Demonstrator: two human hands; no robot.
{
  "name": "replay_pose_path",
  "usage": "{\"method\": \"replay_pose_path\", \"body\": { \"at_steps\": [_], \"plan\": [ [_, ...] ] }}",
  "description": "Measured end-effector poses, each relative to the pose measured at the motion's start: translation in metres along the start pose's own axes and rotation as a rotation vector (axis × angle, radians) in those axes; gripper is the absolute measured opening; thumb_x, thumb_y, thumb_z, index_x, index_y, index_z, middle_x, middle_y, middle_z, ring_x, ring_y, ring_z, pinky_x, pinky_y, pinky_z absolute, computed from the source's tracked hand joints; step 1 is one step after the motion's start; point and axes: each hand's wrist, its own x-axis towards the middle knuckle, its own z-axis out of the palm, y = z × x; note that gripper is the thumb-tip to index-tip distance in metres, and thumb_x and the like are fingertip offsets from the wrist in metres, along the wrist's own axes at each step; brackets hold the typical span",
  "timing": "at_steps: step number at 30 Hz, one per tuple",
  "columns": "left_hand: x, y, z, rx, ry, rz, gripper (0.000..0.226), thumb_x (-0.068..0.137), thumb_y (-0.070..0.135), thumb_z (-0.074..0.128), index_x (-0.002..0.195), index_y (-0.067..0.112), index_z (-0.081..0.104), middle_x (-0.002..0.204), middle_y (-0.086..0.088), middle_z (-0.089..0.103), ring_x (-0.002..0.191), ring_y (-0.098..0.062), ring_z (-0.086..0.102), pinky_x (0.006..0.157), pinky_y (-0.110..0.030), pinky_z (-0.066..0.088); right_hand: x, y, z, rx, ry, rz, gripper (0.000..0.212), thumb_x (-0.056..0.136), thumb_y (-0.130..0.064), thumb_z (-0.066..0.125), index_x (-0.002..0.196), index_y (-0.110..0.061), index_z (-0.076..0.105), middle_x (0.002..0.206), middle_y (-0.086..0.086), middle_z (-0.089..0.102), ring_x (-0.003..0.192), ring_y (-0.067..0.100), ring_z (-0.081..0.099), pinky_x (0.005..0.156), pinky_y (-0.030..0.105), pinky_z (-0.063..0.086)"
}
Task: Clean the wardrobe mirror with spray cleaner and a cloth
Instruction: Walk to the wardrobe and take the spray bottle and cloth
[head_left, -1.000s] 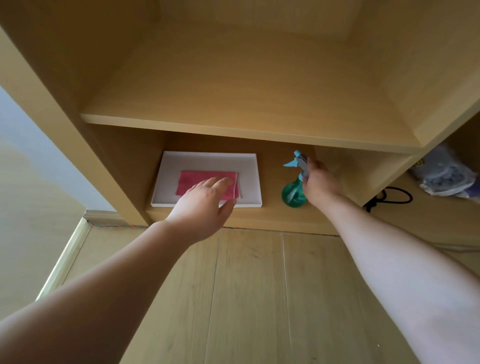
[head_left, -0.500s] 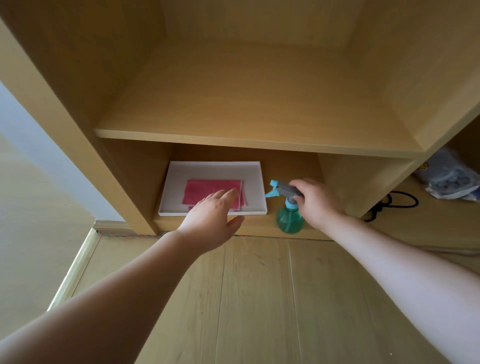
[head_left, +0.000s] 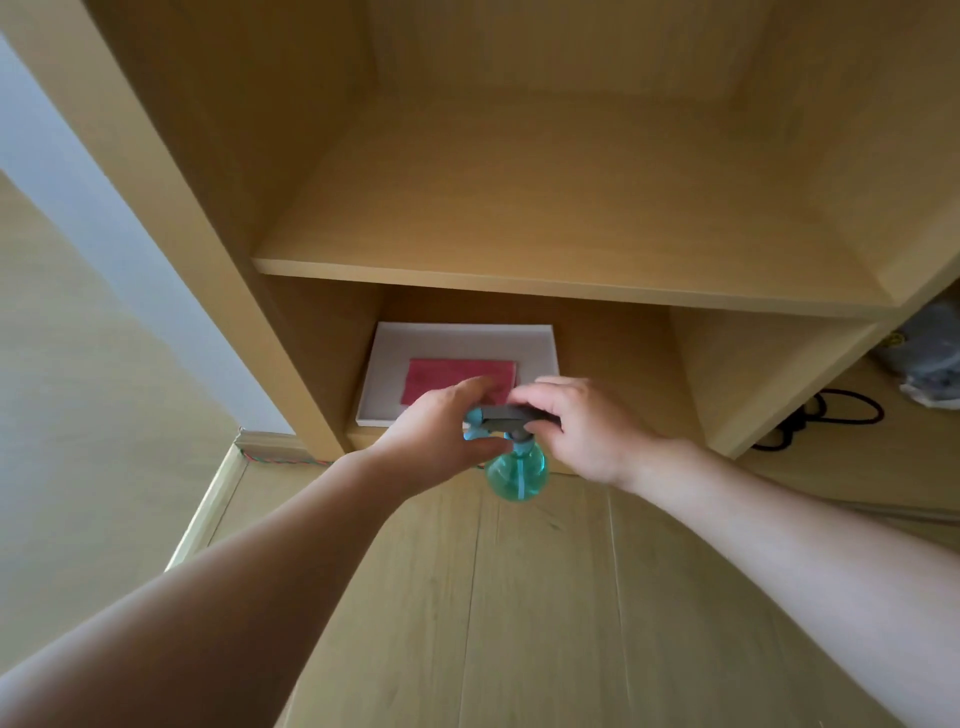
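My right hand (head_left: 587, 434) grasps the spray bottle (head_left: 517, 473) by its grey sprayer head (head_left: 506, 414), fingers curled over the top of it, so the round green body hangs just below my knuckles, clear of the shelf and over the wooden floor (head_left: 545, 597). My left hand (head_left: 439, 431) meets it from the other side and closes on the nozzle end, forefinger arched above, thumb tucked underneath against the blue trigger part beside the neck. The two hands nearly touch, fingertips to fingertips, with the bottle between them. Just beyond my left fingers the folded red cloth (head_left: 447, 376) lies flat in a shallow white tray (head_left: 462, 332); my knuckles cover its near edge from view, and neither hand touches it. The tray sits on the bottom level of the light wooden shelf unit (head_left: 519, 275), past both hands, under the broad shelf board that runs above them. Well off beyond my right wrist, a black cable (head_left: 831, 410) coils on a low wooden surface, and farther out that way lies a crumpled plastic bag (head_left: 930, 358), too blurred to make out its contents.
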Motion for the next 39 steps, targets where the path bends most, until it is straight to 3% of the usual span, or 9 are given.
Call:
{"method": "replay_pose_path", "body": {
  "at_steps": [3, 6, 14, 21, 26, 29, 32, 36, 39],
  "plan": [
    [-0.003, -0.001, -0.005, -0.056, 0.028, 0.009, 0.032, 0.079, 0.032, 0.076, 0.109, 0.026, 0.064, 0.088, 0.015, 0.065, 0.078, 0.006, 0.06, 0.065, -0.01, 0.046, 0.004, -0.006, 0.002, 0.0, -0.014, -0.031, 0.029, 0.088, -0.001, 0.059, 0.113, -0.015, 0.068, 0.101, 0.003, 0.066, 0.093, 0.023, 0.058, 0.081, 0.042, 0.048],
    [-0.006, -0.003, -0.008, -0.082, 0.025, -0.006, 0.021, 0.08, 0.031, 0.076, 0.099, 0.026, 0.069, 0.077, 0.018, 0.062, 0.071, 0.01, 0.058, 0.058, -0.006, 0.042, 0.006, -0.008, 0.005, 0.01, -0.013, -0.055, 0.028, 0.088, -0.001, 0.059, 0.112, -0.012, 0.068, 0.1, 0.006, 0.066, 0.091, 0.024, 0.059, 0.08, 0.041, 0.048],
    [-0.016, -0.016, -0.016, -0.08, 0.036, -0.105, 0.016, 0.08, 0.032, 0.076, 0.091, 0.021, 0.074, 0.079, 0.005, 0.068, 0.072, -0.017, 0.064, 0.07, -0.038, 0.056, 0.021, -0.004, 0.019, 0.067, -0.01, -0.082, 0.025, 0.088, -0.007, 0.067, 0.112, -0.009, 0.067, 0.096, 0.004, 0.066, 0.085, 0.02, 0.059, 0.078, 0.039, 0.051],
    [-0.03, -0.04, -0.035, -0.057, 0.133, -0.221, 0.012, 0.078, 0.031, 0.078, 0.075, 0.036, 0.067, 0.07, 0.009, 0.064, 0.061, 0.001, 0.057, 0.049, -0.01, 0.041, 0.042, 0.008, 0.045, 0.066, -0.014, -0.087, 0.027, 0.094, -0.033, 0.059, 0.11, -0.012, 0.067, 0.094, 0.002, 0.065, 0.084, 0.017, 0.059, 0.074, 0.038, 0.052],
    [-0.042, -0.058, -0.05, -0.028, 0.199, -0.281, 0.01, 0.078, 0.029, 0.077, 0.076, 0.026, 0.068, 0.064, 0.009, 0.059, 0.054, -0.001, 0.052, 0.046, -0.008, 0.038, 0.07, 0.037, 0.074, -0.078, -0.055, 0.103, 0.036, 0.099, -0.034, 0.045, 0.126, -0.016, 0.06, 0.123, 0.004, 0.06, 0.112, 0.024, 0.057, 0.093, 0.036, 0.047],
    [-0.048, -0.066, -0.055, -0.012, 0.227, -0.304, 0.01, 0.079, 0.029, 0.076, 0.08, 0.021, 0.07, 0.061, 0.009, 0.055, 0.053, -0.006, 0.047, 0.044, -0.009, 0.035, 0.091, 0.053, 0.095, -0.195, -0.222, 0.304, 0.052, 0.101, -0.044, 0.036, 0.148, -0.021, 0.035, 0.157, 0.005, 0.028, 0.143, 0.026, 0.029, 0.113, 0.04, 0.029],
    [-0.052, -0.072, -0.059, -0.013, 0.225, -0.317, 0.007, 0.08, 0.03, 0.075, 0.081, 0.026, 0.069, 0.06, 0.012, 0.054, 0.05, -0.003, 0.048, 0.043, -0.007, 0.034, 0.112, 0.063, 0.117, -0.256, -0.298, 0.402, 0.059, 0.101, -0.047, 0.033, 0.153, -0.023, 0.019, 0.162, 0.007, 0.013, 0.148, 0.029, 0.016, 0.116, 0.045, 0.023],
    [-0.058, -0.078, -0.064, -0.035, 0.246, -0.319, 0.008, 0.08, 0.027, 0.075, 0.081, 0.03, 0.068, 0.063, 0.014, 0.059, 0.059, 0.012, 0.053, 0.048, -0.004, 0.036, 0.135, 0.072, 0.14, -0.268, -0.314, 0.456, 0.061, 0.101, -0.047, 0.035, 0.154, -0.024, 0.016, 0.161, 0.013, 0.016, 0.146, 0.034, 0.021, 0.112, 0.045, 0.032],
    [-0.06, -0.083, -0.066, -0.097, 0.267, -0.337, 0.008, 0.079, 0.029, 0.075, 0.081, 0.032, 0.068, 0.069, 0.013, 0.064, 0.064, 0.003, 0.058, 0.053, -0.004, 0.039, 0.146, 0.083, 0.155, -0.319, -0.333, 0.519, 0.064, 0.1, -0.051, 0.034, 0.155, -0.026, 0.011, 0.162, 0.014, 0.007, 0.146, 0.039, 0.017, 0.113, 0.049, 0.031]
  ]
}}
